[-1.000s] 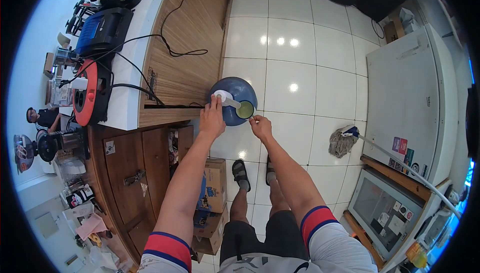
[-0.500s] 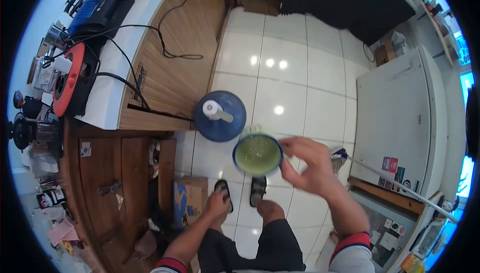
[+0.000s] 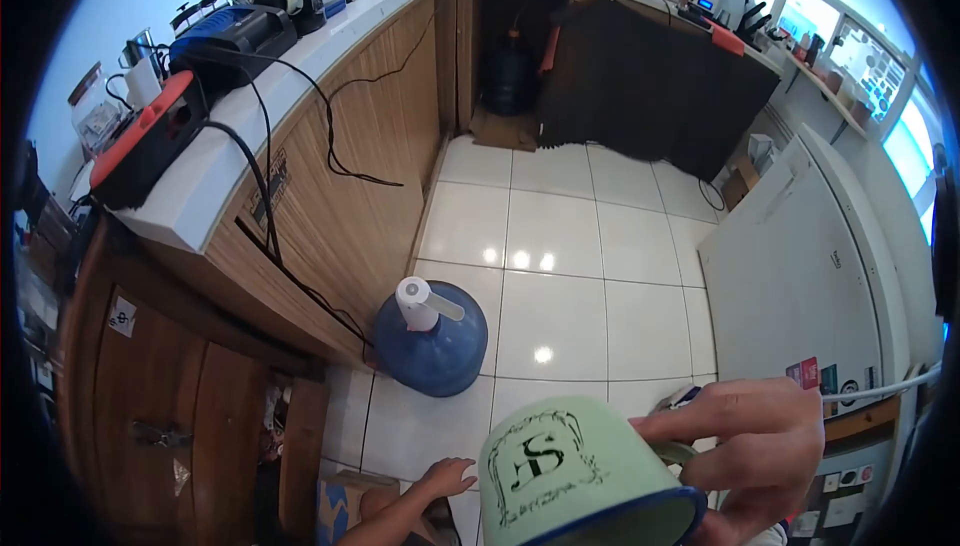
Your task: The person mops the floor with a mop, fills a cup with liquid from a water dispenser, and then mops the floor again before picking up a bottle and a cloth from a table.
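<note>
R. hand (image 3: 755, 446): clamped on mug (image 3: 560, 456) handle. Mug at 9 o'clock of grip, axis approx. 11–5, rim at 5. L. hand (image 3: 450, 478): open, farther from handle, at mug's 9. Bottle (image 3: 430, 361): mug's 11.

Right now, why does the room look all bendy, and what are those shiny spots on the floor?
In the head view, a wide lens seems to bend the counter and leave black corners; the white spots on the tiled floor look like reflected lights; the windows at right glare bluish-white; the lettering on the green mug looks fairly clear.
</note>
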`<action>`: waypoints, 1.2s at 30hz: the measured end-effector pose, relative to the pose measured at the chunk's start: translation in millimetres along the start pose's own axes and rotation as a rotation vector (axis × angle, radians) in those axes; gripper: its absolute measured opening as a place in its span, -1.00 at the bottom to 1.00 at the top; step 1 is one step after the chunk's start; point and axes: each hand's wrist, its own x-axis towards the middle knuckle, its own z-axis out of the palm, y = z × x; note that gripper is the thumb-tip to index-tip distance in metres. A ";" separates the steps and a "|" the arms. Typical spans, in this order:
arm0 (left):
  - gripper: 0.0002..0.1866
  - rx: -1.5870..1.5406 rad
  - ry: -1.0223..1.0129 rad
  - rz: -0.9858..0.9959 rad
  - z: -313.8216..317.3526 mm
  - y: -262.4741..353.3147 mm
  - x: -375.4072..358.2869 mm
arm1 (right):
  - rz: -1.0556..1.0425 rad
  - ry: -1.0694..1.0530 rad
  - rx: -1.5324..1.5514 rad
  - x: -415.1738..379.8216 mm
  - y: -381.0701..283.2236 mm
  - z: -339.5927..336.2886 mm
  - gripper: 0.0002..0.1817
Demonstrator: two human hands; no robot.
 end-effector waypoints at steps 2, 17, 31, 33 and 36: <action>-0.48 -0.015 0.013 0.041 1.9 -14.2 10.1 | -0.025 0.004 -0.013 -17.6 5.5 19.2 -0.66; -0.57 -0.082 -0.044 0.145 -46.4 15.4 -32.4 | -0.265 0.058 -0.277 -90.2 33.8 109.5 -0.60; -0.42 -0.098 -0.099 0.153 -26.4 -19.7 -21.0 | -0.214 -0.075 -0.118 -50.8 34.6 96.3 -0.78; -0.61 0.000 -0.328 0.064 -2.1 -52.2 11.4 | -0.101 -0.130 0.033 -19.9 25.1 85.2 -0.76; -0.55 -0.110 0.068 0.072 -9.2 -21.2 -15.8 | -0.011 -0.200 0.298 40.6 -2.7 75.9 -0.70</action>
